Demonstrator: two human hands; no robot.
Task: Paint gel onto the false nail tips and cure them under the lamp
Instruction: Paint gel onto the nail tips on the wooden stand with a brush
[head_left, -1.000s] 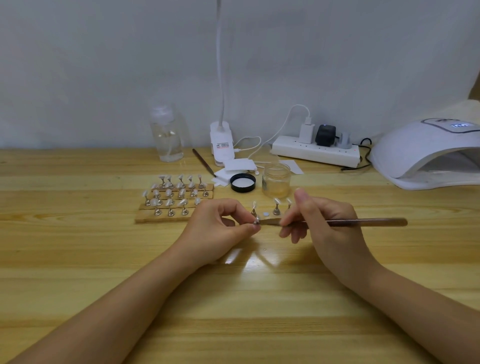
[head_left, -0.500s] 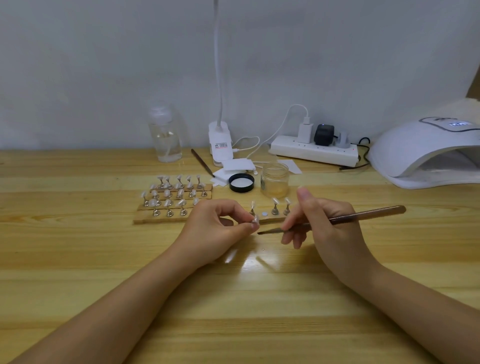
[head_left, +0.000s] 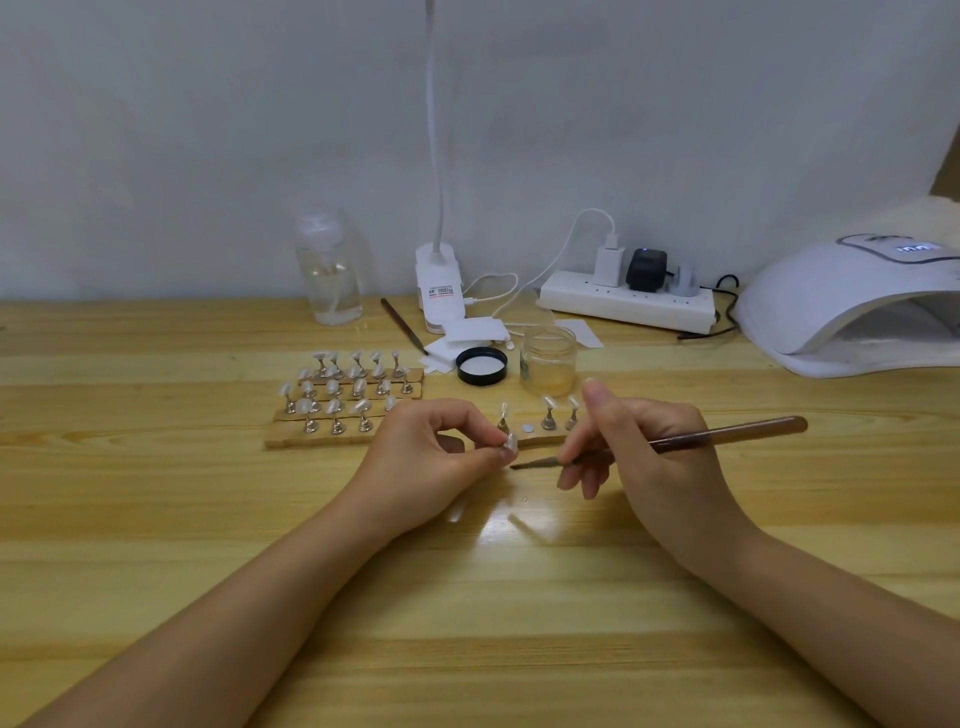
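Head view: left hand (head_left: 436, 452) pinches one false nail tip (head_left: 509, 445) on its small stand between thumb and fingertips, lifted clear of the table (head_left: 156, 493). Right hand (head_left: 639, 457) grips a brush (head_left: 675, 441) pencil-style; bristle end points toward the tip and sits just beside it, slightly below, not touching as far as I can tell. Handle runs out away from the grip, toward the curing lamp (head_left: 852, 306)

Reasoning on placement: holding the tip in the fingers rather than on the strip likely lets it be turned to meet the brush. Open gel jar (head_left: 548, 361) and its black lid (head_left: 482, 366) stand just beyond the two hands, close for reloading. Wooden strip (head_left: 535, 439) directly behind the pinch carries three more mounted tips and one bare spot, probably the held tip's seat. Rack of mounted tips (head_left: 343, 395) lies beyond the left hand; whether those are coated cannot be told

Pose: both forearms run in from the near edge and converge; left fingers curled tight round the pinch, right index extended along the brush, lower fingers loosely spread beneath

Judgement: painting step in hand, curing not yet reached for this tip
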